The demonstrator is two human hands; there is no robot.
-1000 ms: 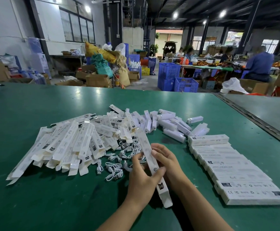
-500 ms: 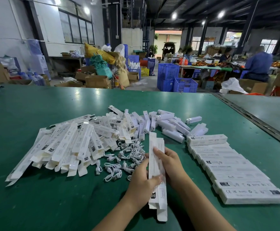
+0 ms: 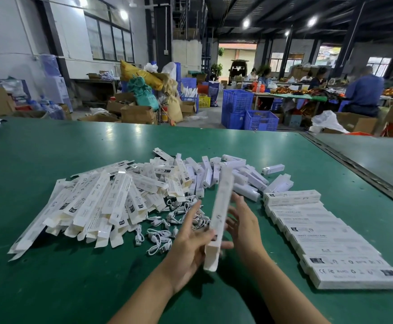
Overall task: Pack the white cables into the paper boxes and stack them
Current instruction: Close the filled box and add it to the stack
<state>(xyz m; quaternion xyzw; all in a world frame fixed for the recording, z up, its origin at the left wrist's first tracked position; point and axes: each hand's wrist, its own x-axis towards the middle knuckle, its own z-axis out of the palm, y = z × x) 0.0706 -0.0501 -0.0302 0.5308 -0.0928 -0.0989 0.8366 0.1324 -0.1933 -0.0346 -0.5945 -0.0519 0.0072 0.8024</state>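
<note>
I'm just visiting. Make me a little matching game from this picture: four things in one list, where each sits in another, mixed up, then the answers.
Things
1. raised paper box
2. pile of flat paper boxes
3. loose white cables
4. neat row of boxes

Places
A. right side of the table
B. off the table, in the left hand, right hand beside it
C. left side of the table
D. on the table, just beyond the left hand

Pairs: 1-B, 2-C, 3-D, 4-A

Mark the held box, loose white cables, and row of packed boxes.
held box [image 3: 221,211]: head view, middle of its face.
loose white cables [image 3: 159,236]: head view, a coiled cable.
row of packed boxes [image 3: 319,233]: head view, a middle box's top.
</note>
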